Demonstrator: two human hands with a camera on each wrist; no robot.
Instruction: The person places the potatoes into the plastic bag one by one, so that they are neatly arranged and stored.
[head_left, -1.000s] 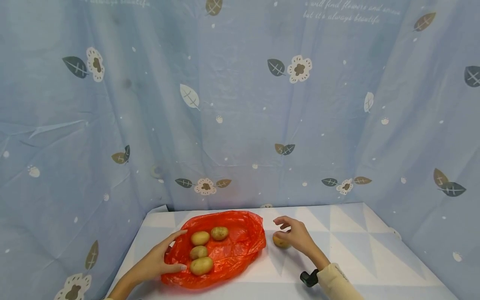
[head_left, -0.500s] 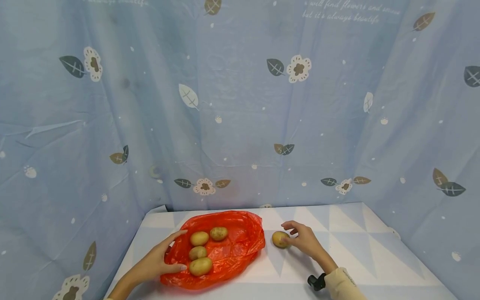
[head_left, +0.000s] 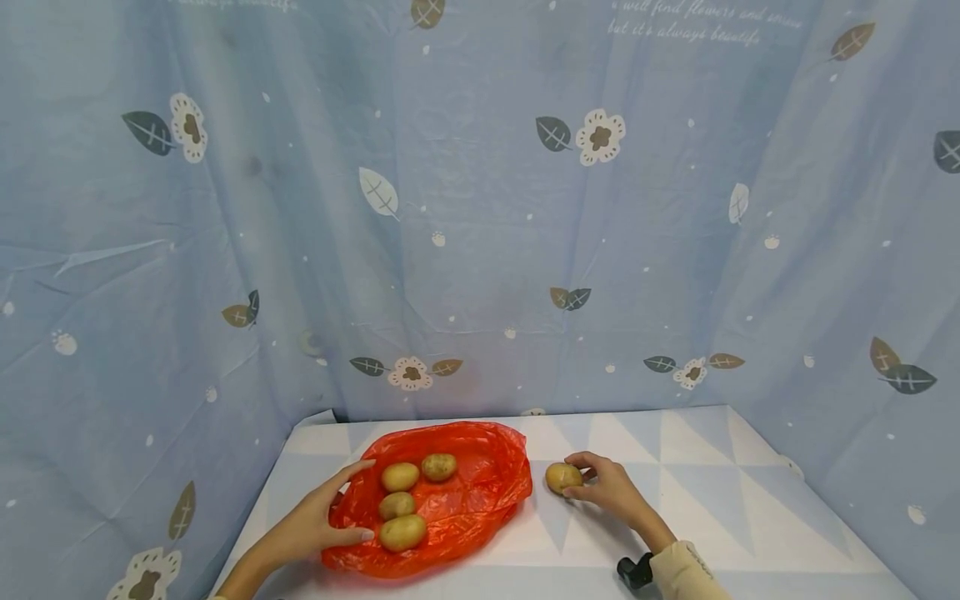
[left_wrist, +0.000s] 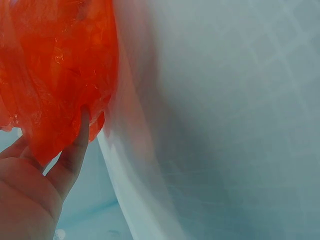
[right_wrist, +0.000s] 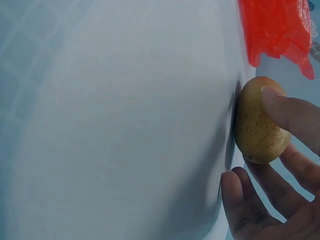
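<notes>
A red plastic bag (head_left: 472,492) lies spread with its mouth open in the head view, several potatoes (head_left: 402,532) inside it. At its left side, my left hand (head_left: 303,525) holds the rim, thumb along the near edge and index finger towards the far edge. The left wrist view has the bag's red film (left_wrist: 60,60) between the fingers of that hand. To the right of the bag, my right hand (head_left: 611,492) grips a single potato (head_left: 562,478). Seen from the right wrist, the thumb presses one face of this potato and fingers lie along its other side, close to the tabletop.
The pale patterned tabletop (head_left: 720,508) extends right of the right hand. A blue curtain (head_left: 480,250) with leaves and flowers rises behind and at both sides. A black device (head_left: 635,572) sits at the right wrist.
My right hand, which had covered the potato from above, has shifted right and lower, and its thumb and fingers now grip it. The left hand and the bag stay put.
</notes>
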